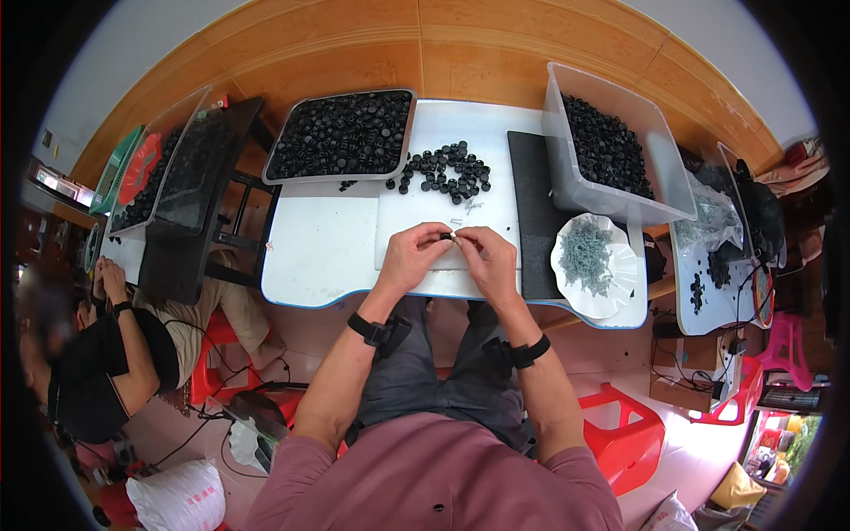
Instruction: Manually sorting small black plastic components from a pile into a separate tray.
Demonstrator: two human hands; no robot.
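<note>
My left hand (410, 255) and my right hand (490, 258) meet above the white board (398, 221) at the table's near side. The left thumb and fingers pinch a small black round cap (446, 236). Right fingertips press together against it; whatever small piece they hold is mostly hidden. Just beyond the hands lie several thin metal pins (472, 208). Past these, a loose pile of black caps (453, 171) is spread over the board. A white fluted dish (627, 270) on the right carries a heap of thin grey-green pins (586, 255).
A shallow tray (273, 168) full of black caps stands at the back left. On the right are a deep clear bin (611, 196) of caps and a dark mat (537, 212). Another person (115, 354) works at the far left. A red stool (627, 442) stands at lower right.
</note>
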